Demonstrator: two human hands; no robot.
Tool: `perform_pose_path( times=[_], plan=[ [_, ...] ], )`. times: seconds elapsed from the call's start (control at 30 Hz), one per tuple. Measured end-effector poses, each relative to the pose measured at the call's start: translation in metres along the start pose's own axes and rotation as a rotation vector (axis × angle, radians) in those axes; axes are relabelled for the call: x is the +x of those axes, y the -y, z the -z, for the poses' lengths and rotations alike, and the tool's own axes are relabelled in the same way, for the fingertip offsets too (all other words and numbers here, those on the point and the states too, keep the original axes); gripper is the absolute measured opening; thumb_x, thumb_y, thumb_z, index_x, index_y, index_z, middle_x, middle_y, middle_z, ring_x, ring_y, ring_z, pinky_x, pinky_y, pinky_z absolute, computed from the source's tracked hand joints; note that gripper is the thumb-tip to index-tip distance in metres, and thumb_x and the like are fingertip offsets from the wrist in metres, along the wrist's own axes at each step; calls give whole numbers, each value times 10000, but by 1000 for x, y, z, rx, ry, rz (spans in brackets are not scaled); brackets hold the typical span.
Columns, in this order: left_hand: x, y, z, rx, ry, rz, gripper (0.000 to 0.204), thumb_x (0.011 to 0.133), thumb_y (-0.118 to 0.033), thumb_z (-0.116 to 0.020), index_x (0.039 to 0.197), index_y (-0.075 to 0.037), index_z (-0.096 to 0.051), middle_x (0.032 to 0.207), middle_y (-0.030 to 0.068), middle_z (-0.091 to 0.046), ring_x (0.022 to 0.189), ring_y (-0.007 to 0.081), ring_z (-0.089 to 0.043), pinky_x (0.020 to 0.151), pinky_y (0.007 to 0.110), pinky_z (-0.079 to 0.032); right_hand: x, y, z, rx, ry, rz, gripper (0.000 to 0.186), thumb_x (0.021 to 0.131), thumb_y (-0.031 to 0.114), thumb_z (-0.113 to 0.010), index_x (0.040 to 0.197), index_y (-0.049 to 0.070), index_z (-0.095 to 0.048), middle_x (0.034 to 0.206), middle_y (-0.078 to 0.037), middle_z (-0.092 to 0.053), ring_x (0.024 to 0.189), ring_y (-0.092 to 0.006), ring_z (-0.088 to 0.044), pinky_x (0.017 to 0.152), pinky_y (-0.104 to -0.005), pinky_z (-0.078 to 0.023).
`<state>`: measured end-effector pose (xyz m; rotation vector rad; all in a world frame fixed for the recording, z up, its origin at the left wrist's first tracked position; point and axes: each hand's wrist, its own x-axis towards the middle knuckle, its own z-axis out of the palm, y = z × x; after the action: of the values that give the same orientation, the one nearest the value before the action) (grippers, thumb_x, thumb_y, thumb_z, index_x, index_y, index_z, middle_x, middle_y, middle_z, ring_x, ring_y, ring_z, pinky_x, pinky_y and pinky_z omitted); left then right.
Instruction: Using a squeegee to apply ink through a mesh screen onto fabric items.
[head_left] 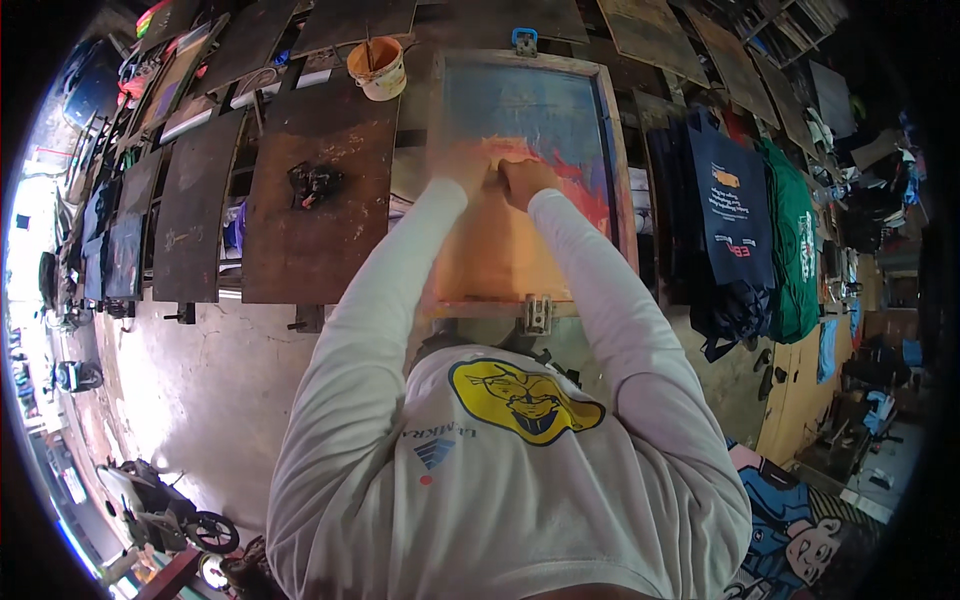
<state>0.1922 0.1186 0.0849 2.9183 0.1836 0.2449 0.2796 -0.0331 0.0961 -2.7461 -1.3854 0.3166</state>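
Observation:
A wood-edged screen printing frame (617,165) lies on the bench in front of me. Its mesh (520,95) is blue-grey at the far end, with red and orange smears across the middle and right. Both my hands are close together over the middle of the mesh. My right hand (528,182) is curled closed, with a small yellowish bit showing by its thumb; what it grips is mostly hidden. Motion blurs my left hand (466,172), just left of it, so its fingers cannot be made out.
A metal hinge clamp (538,315) sits at the frame's near edge, a blue clip (523,42) at its far edge. Left are a paint-stained bucket (385,84) holding a stick, and a dark crumpled bundle (314,185) on a brown board (320,250). Navy (728,190) and green bags (790,240) lie right.

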Motion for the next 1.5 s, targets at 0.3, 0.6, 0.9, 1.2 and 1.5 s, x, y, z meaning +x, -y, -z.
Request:
perform_pose_path(
  times=[0.3,0.6,0.9,1.2,1.5],
  plan=[
    [-110,-45,-5,-142,205,31,247,849,-193,-611,1047,-52,-658,1055,177,-694,991,327,-668,828,429,-544,-102,42,-13,71,2,80,259,749,181,-666,1002,128,-646,871,-142,-705,864,-344,-676,733,-476,-555],
    [-2,-10,16,-109,13,-77,318,763,-257,-721,1049,-121,-692,992,143,-713,926,333,-685,809,426,-554,-11,-8,13,26,-30,10,171,787,212,-634,943,162,-681,909,-153,-711,857,-367,-686,738,-490,-547],
    [21,-15,23,-188,128,-11,414,771,-229,-709,1175,-189,-630,1058,126,-697,971,344,-663,828,443,-543,17,-22,-18,-19,-44,-139,200,804,250,-662,955,119,-680,1008,-148,-701,928,-350,-678,799,-468,-547],
    [-102,-40,13,-139,263,-119,346,717,-262,-742,1011,-99,-662,911,91,-683,906,272,-681,773,400,-561,-90,31,-15,103,54,29,230,754,290,-681,852,83,-667,905,-138,-673,914,-346,-667,801,-451,-547],
    [40,38,20,-27,117,-55,341,753,-364,-725,971,-105,-685,980,177,-705,932,366,-675,804,466,-541,48,4,35,113,-46,-34,196,795,269,-666,941,151,-721,1022,-134,-711,937,-360,-686,806,-473,-555]
  ],
)
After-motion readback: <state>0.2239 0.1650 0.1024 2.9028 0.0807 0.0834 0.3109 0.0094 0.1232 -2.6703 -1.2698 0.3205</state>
